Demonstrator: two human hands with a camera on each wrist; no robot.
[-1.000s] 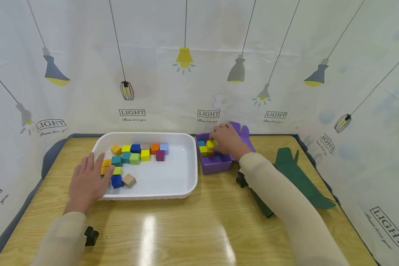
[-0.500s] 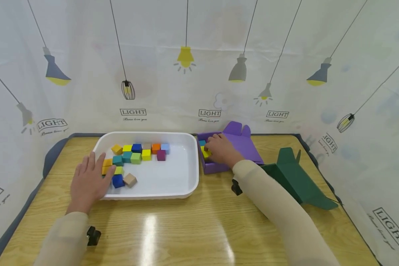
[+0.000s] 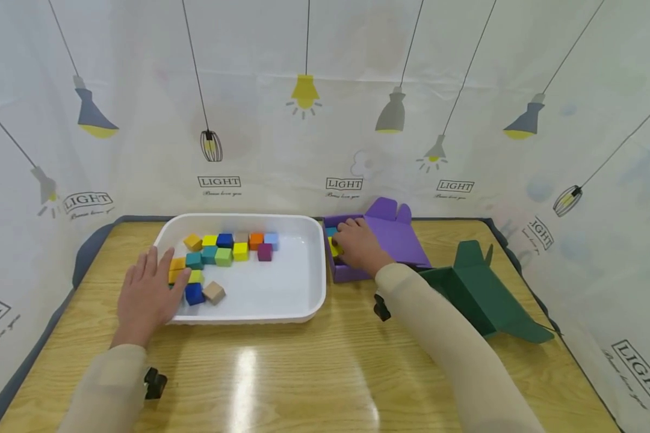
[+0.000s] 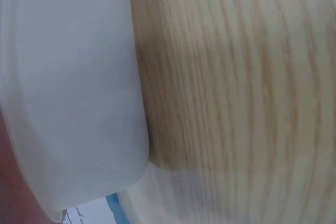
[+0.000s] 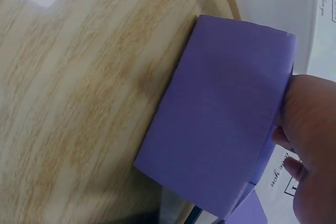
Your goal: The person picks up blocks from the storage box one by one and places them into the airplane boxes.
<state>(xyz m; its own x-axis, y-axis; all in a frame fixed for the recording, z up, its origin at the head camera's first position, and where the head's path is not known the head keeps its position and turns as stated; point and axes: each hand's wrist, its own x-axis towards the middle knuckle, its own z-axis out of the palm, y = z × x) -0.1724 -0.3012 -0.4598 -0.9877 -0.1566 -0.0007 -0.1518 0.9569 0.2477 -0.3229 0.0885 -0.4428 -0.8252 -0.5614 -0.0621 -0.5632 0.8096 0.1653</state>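
A white tray (image 3: 271,294) on the left of the table holds several coloured wooden cubes, most of them toward its left and back. My left hand (image 3: 147,294) lies over the tray's left edge with its fingers extended, beside orange cubes (image 3: 178,263). In the left wrist view the tray's outer wall (image 4: 79,87) fills the left side. My right hand (image 3: 360,243) reaches down into the open purple box (image 3: 351,274). A yellow cube (image 3: 335,246) and a blue cube (image 3: 331,231) show beside its fingers. Box wall and hand hide whether the fingertips hold a cube.
The purple lid (image 3: 394,240) is folded back to the right. An open dark green box (image 3: 484,294) stands farther right, partly behind the right sleeve. A printed curtain (image 3: 281,150) hangs behind the table. Bare wood (image 3: 281,373) lies in front of the tray.
My right hand has moved left and lower into the purple box, covering cubes seen before. The purple lid has tipped farther right and down. My left hand stays on the tray.
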